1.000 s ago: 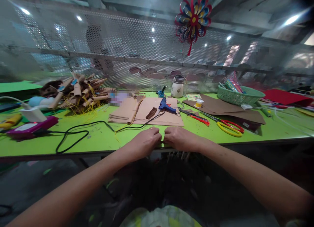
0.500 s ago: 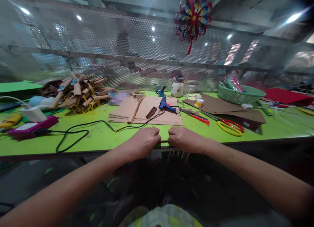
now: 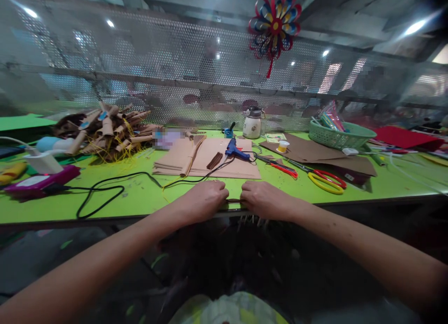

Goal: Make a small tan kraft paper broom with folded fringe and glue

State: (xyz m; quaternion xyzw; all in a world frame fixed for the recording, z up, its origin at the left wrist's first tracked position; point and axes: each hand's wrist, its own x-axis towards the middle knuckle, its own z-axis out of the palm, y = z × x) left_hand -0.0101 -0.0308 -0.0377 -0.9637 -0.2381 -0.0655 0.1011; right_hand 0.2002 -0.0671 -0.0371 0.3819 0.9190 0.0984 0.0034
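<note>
At the front edge of the green table [image 3: 140, 203], my left hand [image 3: 208, 199] and my right hand [image 3: 262, 199] face each other, fingers curled closed. Between them runs a thin brown paper strip [image 3: 234, 200], with one end in each hand; most of it is hidden by the fingers. Just beyond lies a stack of brown paper sheets [image 3: 164, 168]. On this stack rest a blue glue gun [image 3: 235, 149], a small pleated brown paper piece [image 3: 214, 161] and a rolled, fringed brown paper bundle [image 3: 192, 158].
Scissors [image 3: 327, 181] with red and yellow handles lie to the right, near a green basket [image 3: 341, 135]. Many rolled paper pieces [image 3: 108, 130] are heaped at the left. A black cord [image 3: 94, 191] loops from a purple power box [image 3: 42, 181]. A bottle [image 3: 252, 123] stands behind.
Slightly more of the brown strip shows between my hands, and the hands are a touch farther apart. The view has shifted a little.
</note>
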